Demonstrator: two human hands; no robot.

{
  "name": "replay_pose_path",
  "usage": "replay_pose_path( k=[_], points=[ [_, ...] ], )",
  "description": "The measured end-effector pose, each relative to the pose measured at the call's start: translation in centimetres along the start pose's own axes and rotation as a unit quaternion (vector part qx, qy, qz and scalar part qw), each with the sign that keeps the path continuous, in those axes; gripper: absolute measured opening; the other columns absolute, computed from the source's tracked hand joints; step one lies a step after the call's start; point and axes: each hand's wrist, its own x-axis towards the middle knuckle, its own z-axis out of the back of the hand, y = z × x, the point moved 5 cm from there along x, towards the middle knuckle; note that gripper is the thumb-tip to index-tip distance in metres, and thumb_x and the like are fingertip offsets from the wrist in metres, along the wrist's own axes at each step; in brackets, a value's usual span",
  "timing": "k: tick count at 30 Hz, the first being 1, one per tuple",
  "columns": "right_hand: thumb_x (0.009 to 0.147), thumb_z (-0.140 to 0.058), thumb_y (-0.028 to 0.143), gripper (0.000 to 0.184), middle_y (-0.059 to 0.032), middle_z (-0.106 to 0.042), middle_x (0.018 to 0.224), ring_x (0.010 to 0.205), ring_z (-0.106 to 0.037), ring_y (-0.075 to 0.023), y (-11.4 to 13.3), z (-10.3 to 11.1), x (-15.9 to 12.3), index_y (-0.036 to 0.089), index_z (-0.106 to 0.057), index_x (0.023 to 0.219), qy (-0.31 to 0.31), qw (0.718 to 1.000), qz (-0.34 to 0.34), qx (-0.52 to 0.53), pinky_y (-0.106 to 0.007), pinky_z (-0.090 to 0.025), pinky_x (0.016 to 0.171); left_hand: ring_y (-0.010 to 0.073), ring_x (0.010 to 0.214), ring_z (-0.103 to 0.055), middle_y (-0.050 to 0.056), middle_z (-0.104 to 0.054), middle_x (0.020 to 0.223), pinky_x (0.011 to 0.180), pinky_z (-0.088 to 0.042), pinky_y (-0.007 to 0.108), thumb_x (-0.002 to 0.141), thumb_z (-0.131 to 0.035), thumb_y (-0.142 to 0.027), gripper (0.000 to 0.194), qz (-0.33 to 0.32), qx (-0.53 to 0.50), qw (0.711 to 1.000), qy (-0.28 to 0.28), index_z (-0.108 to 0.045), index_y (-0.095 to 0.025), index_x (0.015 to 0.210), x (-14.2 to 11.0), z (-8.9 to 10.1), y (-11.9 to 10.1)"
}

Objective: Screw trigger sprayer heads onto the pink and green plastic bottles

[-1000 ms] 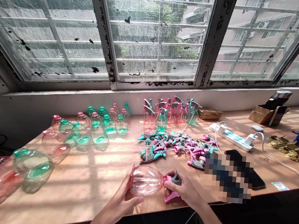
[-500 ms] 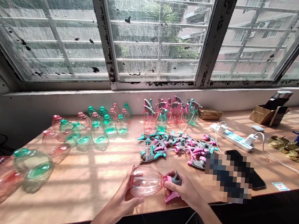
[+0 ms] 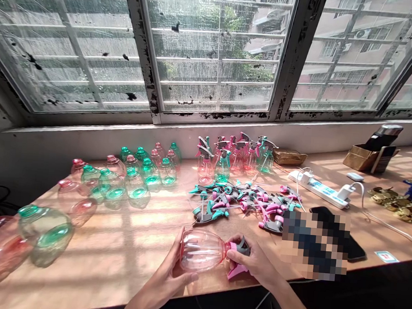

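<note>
A clear pink bottle [image 3: 202, 252] lies sideways between my hands, over the front of the table. My left hand [image 3: 171, 267] is wrapped around its base end. At the neck, my right hand [image 3: 252, 259] grips a pink and grey spray head [image 3: 243, 246], its pink trigger pointing down. The spray head sits against the bottle's mouth; how far it is threaded on is hidden by my fingers. Just beyond lies a heap of loose spray heads [image 3: 241, 201] in pink, teal and grey.
Open green and pink bottles [image 3: 138, 187] stand at the left. Bottles with spray heads [image 3: 223, 165] stand at the back. To the right are a white power strip [image 3: 320, 189], a black phone [image 3: 338, 233], brass-coloured pieces [image 3: 403, 205] and a brown box [image 3: 362, 158]. The table's front edge is close below my hands.
</note>
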Motion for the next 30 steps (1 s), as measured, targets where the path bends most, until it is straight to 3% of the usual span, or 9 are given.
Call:
replay_pose_path(
  k=[4,13,19,27,30],
  points=[
    [0.081,-0.090,0.053,0.045,0.0034,-0.074,0.065,0.059,-0.071,-0.0185,-0.07,0.03,0.01,0.020,-0.064,0.096,-0.003,1.000,0.000,0.002,-0.030,-0.057,0.060,0.0374,0.167,-0.016,0.006,-0.014,0.184,0.134,-0.026,0.051,0.095,-0.080,-0.044,0.105,-0.001,-0.001,1.000,0.004,-0.009,-0.040,0.172,-0.12,-0.04,-0.20],
    [0.080,-0.091,0.054,0.045,0.0044,-0.072,0.063,0.058,-0.071,-0.0185,0.13,-0.15,0.00,0.020,-0.064,0.094,-0.002,1.000,0.001,0.015,-0.031,-0.060,0.059,0.0339,0.169,-0.007,0.002,-0.011,0.184,0.137,-0.013,0.053,0.094,-0.081,-0.040,0.108,-0.019,0.010,1.000,-0.003,-0.004,-0.045,0.170,0.14,0.13,0.02],
    [0.080,-0.092,0.052,0.044,0.0046,-0.072,0.064,0.059,-0.072,-0.0186,0.36,-0.17,-0.03,0.020,-0.065,0.094,-0.001,1.000,0.003,0.009,-0.030,-0.059,0.059,0.0377,0.168,-0.009,0.004,-0.010,0.184,0.136,-0.022,0.051,0.093,-0.082,-0.044,0.107,-0.002,0.006,1.000,0.004,-0.009,-0.039,0.172,0.07,-0.10,-0.29],
    [0.082,-0.090,0.051,0.044,0.0046,-0.073,0.065,0.058,-0.071,-0.0180,-0.59,0.12,0.03,0.020,-0.064,0.098,0.002,1.000,-0.004,0.010,-0.032,-0.059,0.061,0.0349,0.168,-0.012,0.002,-0.015,0.184,0.136,-0.015,0.052,0.096,-0.078,-0.043,0.100,-0.019,0.011,1.000,-0.003,-0.011,-0.047,0.170,0.13,0.22,0.21],
    [0.082,-0.091,0.052,0.044,0.0046,-0.072,0.066,0.059,-0.072,-0.0184,-0.43,0.15,0.03,0.020,-0.064,0.097,-0.003,1.000,0.000,0.005,-0.031,-0.058,0.061,0.0365,0.168,-0.013,0.003,-0.014,0.184,0.136,-0.013,0.054,0.092,-0.083,-0.044,0.109,-0.015,0.011,1.000,-0.004,-0.008,-0.046,0.170,0.16,0.33,0.55]
  ],
)
